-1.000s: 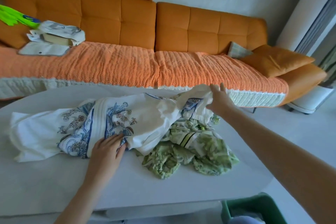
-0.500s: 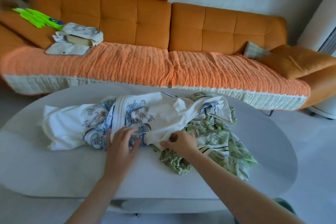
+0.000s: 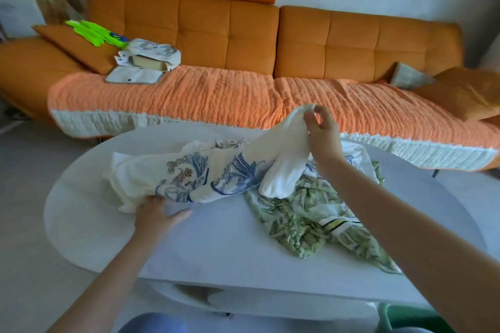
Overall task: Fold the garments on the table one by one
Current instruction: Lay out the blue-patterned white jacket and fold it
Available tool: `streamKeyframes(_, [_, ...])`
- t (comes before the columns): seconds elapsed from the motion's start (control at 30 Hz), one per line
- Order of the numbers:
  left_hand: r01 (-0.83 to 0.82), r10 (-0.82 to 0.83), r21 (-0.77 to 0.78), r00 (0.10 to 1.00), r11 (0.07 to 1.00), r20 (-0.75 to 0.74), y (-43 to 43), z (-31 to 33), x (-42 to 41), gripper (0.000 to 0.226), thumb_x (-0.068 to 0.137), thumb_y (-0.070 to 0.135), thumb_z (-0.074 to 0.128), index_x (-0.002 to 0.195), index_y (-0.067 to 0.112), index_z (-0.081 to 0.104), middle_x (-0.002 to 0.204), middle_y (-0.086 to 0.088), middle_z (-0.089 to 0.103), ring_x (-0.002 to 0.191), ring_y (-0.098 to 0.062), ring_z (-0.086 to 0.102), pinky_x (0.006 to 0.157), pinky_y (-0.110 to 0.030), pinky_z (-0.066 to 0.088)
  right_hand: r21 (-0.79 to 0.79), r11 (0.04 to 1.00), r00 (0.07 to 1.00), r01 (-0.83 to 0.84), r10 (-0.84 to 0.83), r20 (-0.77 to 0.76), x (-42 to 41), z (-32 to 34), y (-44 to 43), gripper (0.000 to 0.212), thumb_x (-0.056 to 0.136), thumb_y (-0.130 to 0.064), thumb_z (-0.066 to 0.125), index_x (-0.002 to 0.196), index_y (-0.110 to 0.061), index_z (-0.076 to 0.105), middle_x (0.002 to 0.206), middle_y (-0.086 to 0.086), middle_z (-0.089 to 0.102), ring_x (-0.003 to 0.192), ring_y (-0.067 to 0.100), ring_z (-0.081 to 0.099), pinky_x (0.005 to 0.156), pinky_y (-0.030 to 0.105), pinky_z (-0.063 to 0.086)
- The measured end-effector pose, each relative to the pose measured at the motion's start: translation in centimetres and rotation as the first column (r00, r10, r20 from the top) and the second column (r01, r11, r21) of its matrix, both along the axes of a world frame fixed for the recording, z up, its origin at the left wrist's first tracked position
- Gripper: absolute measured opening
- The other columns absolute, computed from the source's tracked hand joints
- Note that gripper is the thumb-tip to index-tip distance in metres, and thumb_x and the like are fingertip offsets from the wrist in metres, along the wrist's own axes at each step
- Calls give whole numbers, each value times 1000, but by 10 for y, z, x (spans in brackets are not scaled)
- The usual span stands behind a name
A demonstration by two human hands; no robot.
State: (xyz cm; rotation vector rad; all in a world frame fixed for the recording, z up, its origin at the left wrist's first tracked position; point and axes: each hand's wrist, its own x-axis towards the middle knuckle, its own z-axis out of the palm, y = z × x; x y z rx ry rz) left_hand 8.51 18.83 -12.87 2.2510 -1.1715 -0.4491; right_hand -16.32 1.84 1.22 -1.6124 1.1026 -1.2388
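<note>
A white garment with blue floral print (image 3: 205, 178) lies bunched across the middle of the white oval table (image 3: 221, 246). My right hand (image 3: 322, 132) pinches a plain white part of it and holds that part up above the table's far side. At the garment's near left edge my left hand (image 3: 158, 215) grips the cloth, fingers tucked under the hem. A crumpled green leaf-print garment (image 3: 311, 222) lies on the table's right side, partly under the white one.
An orange sofa (image 3: 243, 43) with a knitted orange cover stands just behind the table. On its left seat lie a bag and folded items (image 3: 147, 62) and something neon green (image 3: 89, 32). Cushions (image 3: 468, 92) sit at its right end. A green bin (image 3: 405, 319) shows at the bottom right.
My right hand rose from the garment's near edge, lifting a white part of it up and to the far right. My left hand slid to the garment's near left hem.
</note>
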Motion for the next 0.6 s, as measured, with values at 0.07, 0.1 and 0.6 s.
streamKeyframes(0.07, [40, -73, -178, 980, 983, -187, -16, 6, 0, 76, 59, 54, 66, 122, 11, 58, 122, -9, 60, 117, -26, 52, 99, -38, 42, 173, 972, 979, -158, 177, -105, -3, -14, 2, 52, 100, -46, 28, 139, -15, 40, 129, 14, 54, 115, 28, 54, 96, 44, 46])
streamKeyframes(0.1, [33, -102, -275, 966, 961, -240, -22, 7, -1, 68, 66, 42, 69, 125, 10, 55, 126, -10, 57, 121, -26, 50, 101, -35, 39, 286, 925, 937, -249, 305, -171, -8, -22, 8, 60, 98, -53, 23, 143, -15, 34, 136, 13, 48, 121, 29, 49, 102, 44, 41])
streamKeyframes(0.6, [-486, 27, -483, 725, 729, -688, -36, 30, 12, 75, 88, 3, 56, 145, 35, 19, 134, -8, 49, 111, -25, 56, 99, -45, 44, 108, 974, 919, -197, 222, -327, -23, -45, 57, 41, 98, -26, 43, 137, -12, 46, 115, 5, 66, 92, 15, 67, 81, 27, 56])
